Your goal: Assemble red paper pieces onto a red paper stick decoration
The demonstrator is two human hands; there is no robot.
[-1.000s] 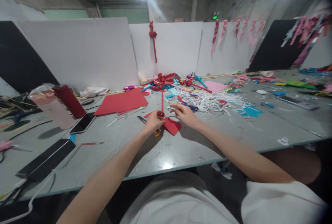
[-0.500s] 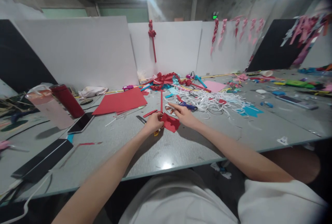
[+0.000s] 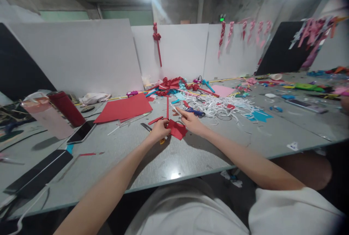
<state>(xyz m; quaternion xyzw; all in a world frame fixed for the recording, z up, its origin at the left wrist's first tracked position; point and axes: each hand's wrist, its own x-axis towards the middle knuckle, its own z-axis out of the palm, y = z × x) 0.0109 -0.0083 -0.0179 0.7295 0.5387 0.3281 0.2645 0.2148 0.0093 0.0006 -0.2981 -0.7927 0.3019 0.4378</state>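
My left hand [image 3: 160, 129] pinches the left edge of a small red paper piece [image 3: 177, 129] just above the table. Close to the right of that piece is my right hand [image 3: 191, 120], its index finger stretched toward the upper left and its other fingers curled; a thin pale strip shows by the fingertips. What the curled fingers hold is too small to tell. A narrow red strip [image 3: 167, 107] lies beyond the hands. Partly under my left hand lies a cutter [image 3: 146, 126] with a yellow part.
Red sheets [image 3: 124, 108] lie at the left, near a phone [image 3: 81, 132], a red bottle [image 3: 66, 108] and a pink bottle [image 3: 49, 117]. White paper shreds [image 3: 223, 106] and a blue tool [image 3: 195, 112] lie to the right. White boards [image 3: 174, 49] stand behind.
The view has shifted slightly, so the scene sits a little further left. Both hands keep nearly the same pose around the red piece.
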